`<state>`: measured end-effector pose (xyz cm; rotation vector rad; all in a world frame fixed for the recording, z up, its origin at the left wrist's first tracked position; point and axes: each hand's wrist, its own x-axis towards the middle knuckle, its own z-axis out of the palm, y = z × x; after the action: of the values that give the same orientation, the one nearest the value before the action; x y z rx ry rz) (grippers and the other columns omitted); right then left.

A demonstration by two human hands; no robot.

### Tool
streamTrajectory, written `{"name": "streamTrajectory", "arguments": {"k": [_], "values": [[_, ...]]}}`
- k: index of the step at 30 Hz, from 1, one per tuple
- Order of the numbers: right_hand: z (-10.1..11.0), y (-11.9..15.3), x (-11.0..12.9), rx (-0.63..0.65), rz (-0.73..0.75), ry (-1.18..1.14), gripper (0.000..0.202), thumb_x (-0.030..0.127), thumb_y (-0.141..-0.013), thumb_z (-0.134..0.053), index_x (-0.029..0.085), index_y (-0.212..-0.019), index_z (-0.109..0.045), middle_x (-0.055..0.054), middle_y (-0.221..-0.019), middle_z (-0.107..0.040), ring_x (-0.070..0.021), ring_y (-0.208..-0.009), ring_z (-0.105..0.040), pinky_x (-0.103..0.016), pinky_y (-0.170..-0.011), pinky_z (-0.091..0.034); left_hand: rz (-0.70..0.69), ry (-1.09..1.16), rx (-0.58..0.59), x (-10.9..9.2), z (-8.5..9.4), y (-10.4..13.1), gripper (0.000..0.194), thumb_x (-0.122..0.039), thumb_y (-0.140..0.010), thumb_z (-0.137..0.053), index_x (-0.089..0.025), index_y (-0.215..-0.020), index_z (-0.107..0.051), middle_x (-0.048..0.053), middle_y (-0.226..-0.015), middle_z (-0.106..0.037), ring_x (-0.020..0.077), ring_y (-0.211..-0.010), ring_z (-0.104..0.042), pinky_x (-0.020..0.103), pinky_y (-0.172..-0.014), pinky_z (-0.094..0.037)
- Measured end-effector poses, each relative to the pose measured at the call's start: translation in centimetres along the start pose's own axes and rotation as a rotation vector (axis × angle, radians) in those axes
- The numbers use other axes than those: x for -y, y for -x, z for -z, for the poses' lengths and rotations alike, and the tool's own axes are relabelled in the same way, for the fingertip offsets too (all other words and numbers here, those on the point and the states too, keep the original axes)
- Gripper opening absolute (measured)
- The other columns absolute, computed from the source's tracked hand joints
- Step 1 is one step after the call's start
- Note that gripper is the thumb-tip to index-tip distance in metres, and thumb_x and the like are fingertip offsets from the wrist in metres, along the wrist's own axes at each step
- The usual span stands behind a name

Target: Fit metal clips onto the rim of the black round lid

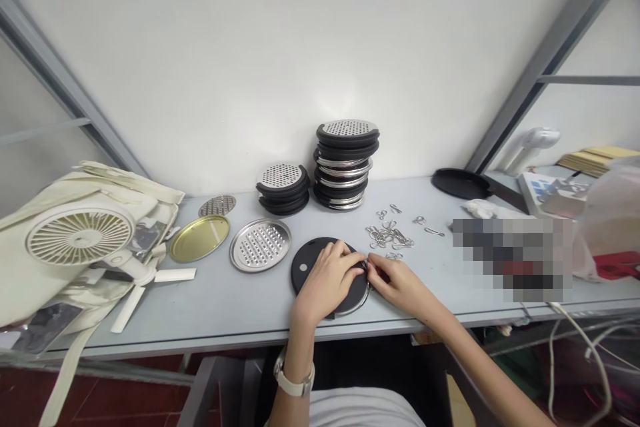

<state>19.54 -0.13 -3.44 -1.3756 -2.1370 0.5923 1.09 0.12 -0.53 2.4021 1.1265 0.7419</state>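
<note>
Head view: shows a black disc lying flat near the front edge of the grey table, underneath the left hand. Looks, as a judgement, like fine fingertip work at the disc's right-hand rim, shared between both hands. Shows a metal edge at the disc's lower right, just below the left palm. Covers much of the disc's top with the left hand, fingers bent and reaching across to the right rim; cannot tell whether gripping something at the tips or only pressing and steadying. Holds the right hand at the same rim, thumb and fingers drawn together, right beside the left fingertips; cannot tell what, if anything, sits pinched there, being too small and partly hidden. Calls next, most likely, for keeping the disc from turning under the left hand and for exact control at the right fingertips; could easily slip on so narrow a rim. Shows also small metal clips heaped loosely just beyond the right hand, a perforated plate near the disc's left side, and a tall stack farther back, well apart from the fingers.
</note>
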Motion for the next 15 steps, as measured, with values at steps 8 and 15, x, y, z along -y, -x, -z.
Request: {"name": "streamTrajectory", "arguments": {"k": [8, 15], "values": [[0.11, 0.01, -0.14, 0.024, 0.002, -0.067, 0.023, 0.025, -0.089, -0.039, 0.021, -0.067, -0.039, 0.006, -0.055, -0.038, -0.0108, -0.051, -0.038, -0.023, -0.05, -0.029, 0.009, -0.042, -0.008, -0.03, 0.05, -0.04, 0.025, -0.02, -0.094, -0.042, -0.026, -0.111, -0.061, 0.004, -0.099, -0.05, 0.0191, -0.095, -0.047, 0.034, -0.089, -0.042], [0.06, -0.17, -0.06, -0.05, -0.027, -0.064, 0.027, 0.03, -0.094, -0.035, 0.022, -0.068, -0.034, 0.007, -0.055, -0.037, -0.0113, -0.05, -0.038, -0.024, -0.051, -0.03, 0.051, -0.038, -0.057, 0.22, -0.22, -0.11, 0.02, -0.023, -0.094, -0.044, -0.023, -0.11, -0.056, 0.004, -0.102, -0.051, 0.0205, -0.1, -0.047, 0.037, -0.091, -0.042]]}}
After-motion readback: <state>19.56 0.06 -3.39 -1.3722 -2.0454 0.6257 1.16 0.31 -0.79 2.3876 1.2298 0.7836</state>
